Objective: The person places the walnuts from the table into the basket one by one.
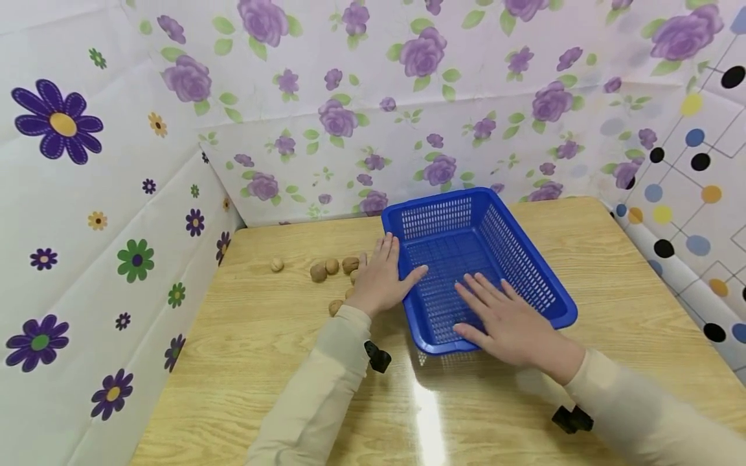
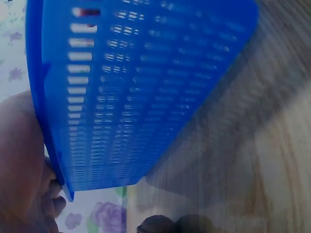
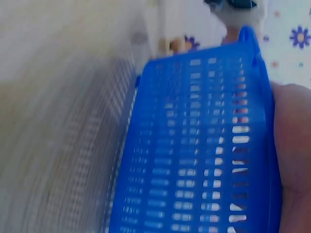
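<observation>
A blue plastic basket (image 1: 449, 259) with slotted walls stands on the wooden table, its inside bare. My left hand (image 1: 381, 272) lies at the basket's left rim, fingers straight and thumb reaching over the inside. At the near right corner, my right hand (image 1: 509, 320) extends across the rim with its fingers spread flat above the basket floor. The left wrist view shows the basket's slotted side wall (image 2: 121, 97) right beside that hand. Several walnuts (image 1: 318, 272) rest on the table left of the basket, some partly hidden by the left hand.
One pale walnut (image 1: 276, 264) lies apart, farther left. Behind the wooden table (image 1: 245, 375) hangs a floral cloth (image 1: 350, 155), with patterned cloths along the left and right sides too. Black wrist mounts (image 1: 377, 356) show below both sleeves.
</observation>
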`<act>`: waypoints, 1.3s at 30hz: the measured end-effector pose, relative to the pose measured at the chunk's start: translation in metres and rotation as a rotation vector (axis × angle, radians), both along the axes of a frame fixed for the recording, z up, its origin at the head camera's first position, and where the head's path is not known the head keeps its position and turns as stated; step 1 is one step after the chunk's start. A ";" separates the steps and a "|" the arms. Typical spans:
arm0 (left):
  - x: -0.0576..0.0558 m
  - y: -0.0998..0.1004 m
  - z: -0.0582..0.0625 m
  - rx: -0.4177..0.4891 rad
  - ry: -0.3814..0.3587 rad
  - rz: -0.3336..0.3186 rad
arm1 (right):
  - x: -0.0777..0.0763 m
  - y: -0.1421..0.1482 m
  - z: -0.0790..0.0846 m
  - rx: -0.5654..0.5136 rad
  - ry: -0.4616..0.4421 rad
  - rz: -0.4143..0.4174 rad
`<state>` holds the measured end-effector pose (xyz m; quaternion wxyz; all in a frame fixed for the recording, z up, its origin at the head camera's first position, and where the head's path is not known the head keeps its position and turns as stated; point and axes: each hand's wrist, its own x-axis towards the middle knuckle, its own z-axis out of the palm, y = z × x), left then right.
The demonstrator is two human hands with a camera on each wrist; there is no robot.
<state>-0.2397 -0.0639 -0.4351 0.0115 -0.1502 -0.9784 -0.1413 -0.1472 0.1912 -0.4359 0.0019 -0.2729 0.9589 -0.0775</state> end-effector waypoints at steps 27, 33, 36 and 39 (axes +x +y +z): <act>0.055 -0.014 0.004 0.002 -0.028 0.035 | -0.107 0.086 0.006 -0.125 -0.111 -0.032; 0.048 -0.015 0.005 -0.073 0.007 0.031 | -0.086 0.081 0.007 -0.128 -0.111 -0.087; 0.043 -0.013 0.006 -0.084 -0.003 0.004 | -0.063 0.083 0.003 -0.161 -0.112 -0.089; 0.037 -0.012 0.005 -0.087 -0.018 -0.025 | -0.038 0.085 0.000 -0.188 -0.107 -0.056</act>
